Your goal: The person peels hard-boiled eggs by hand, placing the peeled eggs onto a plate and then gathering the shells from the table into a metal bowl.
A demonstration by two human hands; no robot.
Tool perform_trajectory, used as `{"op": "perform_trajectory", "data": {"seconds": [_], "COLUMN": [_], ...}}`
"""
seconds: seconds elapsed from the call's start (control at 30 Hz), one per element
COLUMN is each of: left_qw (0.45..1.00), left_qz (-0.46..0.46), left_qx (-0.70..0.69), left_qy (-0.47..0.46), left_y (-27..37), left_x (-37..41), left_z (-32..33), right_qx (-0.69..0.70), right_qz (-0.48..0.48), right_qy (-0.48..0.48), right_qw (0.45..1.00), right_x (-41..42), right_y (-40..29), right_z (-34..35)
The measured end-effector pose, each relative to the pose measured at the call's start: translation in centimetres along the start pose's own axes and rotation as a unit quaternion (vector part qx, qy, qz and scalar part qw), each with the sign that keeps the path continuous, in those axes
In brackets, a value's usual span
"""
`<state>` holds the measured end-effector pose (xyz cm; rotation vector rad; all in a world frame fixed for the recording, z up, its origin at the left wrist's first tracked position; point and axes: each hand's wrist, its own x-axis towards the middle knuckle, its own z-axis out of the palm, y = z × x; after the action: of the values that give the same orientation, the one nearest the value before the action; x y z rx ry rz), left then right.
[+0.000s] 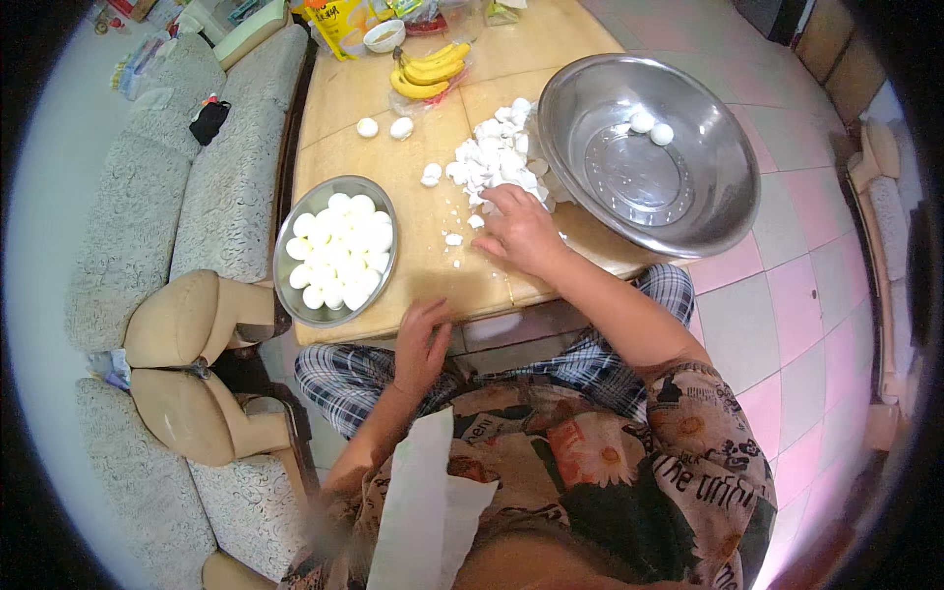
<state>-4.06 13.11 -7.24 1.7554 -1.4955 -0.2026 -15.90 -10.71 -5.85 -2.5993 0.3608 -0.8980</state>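
Note:
My right hand [520,228] rests with bent, spread fingers at the near edge of a heap of white eggshell pieces [490,155], close to small loose bits. Over the table's front edge is my left hand [424,339], fingers apart, nothing seen in it. An oval metal dish [284,276] piled with peeled eggs [343,247] stands at the table's left. To the right of the shells, a large steel basin [719,221] holds two white eggs [651,128]. A few whitish eggs or egg pieces [384,128] lie behind the dish, with another white piece [431,174] beside the heap.
Bananas [428,72] lie on plastic toward the back of the wooden table [332,140]. Behind them are a small bowl [384,37] and a yellow packet [335,28]. A patterned sofa [214,169] stands on the left. White paper [420,509] hangs before my shirt.

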Motion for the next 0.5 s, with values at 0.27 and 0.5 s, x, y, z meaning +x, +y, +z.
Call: {"op": "perform_trajectory", "data": {"seconds": [0.27,0.5], "left_qw": [0.998,0.983], "left_qz": [-0.054,0.120], "left_qx": [-0.037,0.116], "left_qy": [0.022,-0.072], "left_y": [-2.0,-4.0], "left_x": [-3.8,1.9], "left_z": [-0.2,-1.8], "right_qx": [-0.120,-0.071], "right_qz": [0.020,-0.028], "right_qy": [-0.011,-0.034], "right_qw": [0.993,0.996], "right_x": [-2.6,0.6], "right_y": [-2.4,-2.4], "right_z": [-1.2,-1.7]}}
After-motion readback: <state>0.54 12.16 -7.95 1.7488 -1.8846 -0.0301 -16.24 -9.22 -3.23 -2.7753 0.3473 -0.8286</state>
